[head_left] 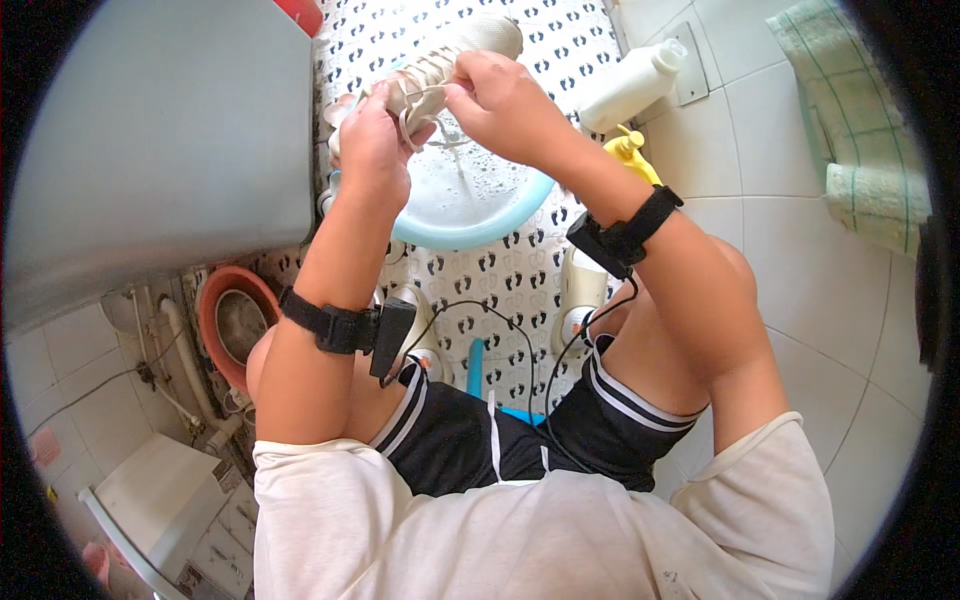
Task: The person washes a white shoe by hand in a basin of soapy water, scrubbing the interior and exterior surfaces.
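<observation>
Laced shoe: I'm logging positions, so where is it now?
In the head view, the laced shoe is near the top, slightly left of centre, in the left hand, the right hand at its laces, above the blue basin.

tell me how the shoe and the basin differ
The shoe is off-white and laced; the basin is light blue with a curved rim. The shoe is held in the left hand, while the basin sits lower, holding bubbly water. The shoe looks narrower than the basin. Both are pale.
</observation>
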`<move>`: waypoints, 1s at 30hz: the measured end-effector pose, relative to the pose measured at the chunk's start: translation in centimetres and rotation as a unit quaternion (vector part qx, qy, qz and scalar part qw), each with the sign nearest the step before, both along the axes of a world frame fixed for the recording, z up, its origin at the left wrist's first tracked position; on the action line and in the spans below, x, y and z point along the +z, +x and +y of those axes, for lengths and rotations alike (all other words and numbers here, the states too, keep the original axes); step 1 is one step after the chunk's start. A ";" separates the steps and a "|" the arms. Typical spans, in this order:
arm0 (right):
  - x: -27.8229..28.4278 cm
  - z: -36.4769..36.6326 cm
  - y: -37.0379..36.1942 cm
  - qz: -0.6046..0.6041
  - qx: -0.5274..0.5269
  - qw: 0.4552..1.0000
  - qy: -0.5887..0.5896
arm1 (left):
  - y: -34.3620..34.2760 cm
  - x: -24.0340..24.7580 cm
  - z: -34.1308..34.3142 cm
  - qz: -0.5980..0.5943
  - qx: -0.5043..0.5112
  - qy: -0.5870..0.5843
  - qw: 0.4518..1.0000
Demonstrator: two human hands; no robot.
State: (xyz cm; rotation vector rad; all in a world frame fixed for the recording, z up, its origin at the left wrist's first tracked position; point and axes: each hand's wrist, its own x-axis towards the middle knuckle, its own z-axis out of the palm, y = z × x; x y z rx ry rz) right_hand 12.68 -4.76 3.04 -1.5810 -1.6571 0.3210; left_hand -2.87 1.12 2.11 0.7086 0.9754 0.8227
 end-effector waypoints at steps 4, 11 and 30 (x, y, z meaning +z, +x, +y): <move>0.6 -0.2 0.3 0.057 -0.012 0.992 -0.111 | -0.2 0.0 0.2 0.017 0.011 -0.004 1.000; 0.1 0.1 1.4 -0.058 0.019 0.988 -0.144 | 0.2 1.1 -0.4 0.009 -0.015 0.007 1.000; 0.8 0.6 1.5 -0.120 0.007 0.992 0.024 | 1.4 -0.1 -2.8 0.160 -0.069 0.219 0.960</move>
